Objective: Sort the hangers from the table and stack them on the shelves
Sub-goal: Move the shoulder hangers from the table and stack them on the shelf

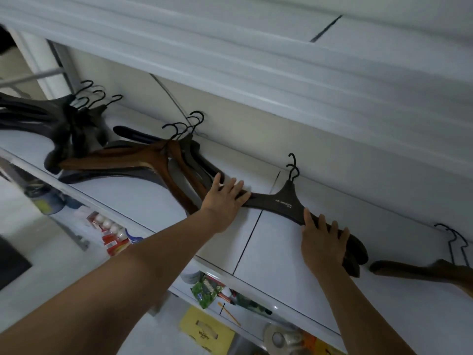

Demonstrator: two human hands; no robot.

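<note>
Head view, looking up along a white shelf [268, 242]: two dark hangers [284, 201] lie stacked flat about the middle of it, their hooks pointing toward the back wall and their arms running left and right along the board. The left hand [225, 198] rests on the left arm of that stack, palm down with the fingers straight and spread, pressing rather than gripping. The right hand [322, 242] is at the other end, its fingers curled over the right arm and the thumb laid along the near side, so it holds the stack there, close to the shelf's front edge. Just left of the left hand a pile of brown hangers [158, 160] lies fanned out, one arm reaching almost to the wrist. Farther toward the shelf's left end sits a heap of black hangers [64, 119], hooks up against the wall. Toward the right end, apart from the right hand, lies another brown hanger [422, 272]. On the shelf below show a green packet [207, 288] and a yellow box [204, 331].
</note>
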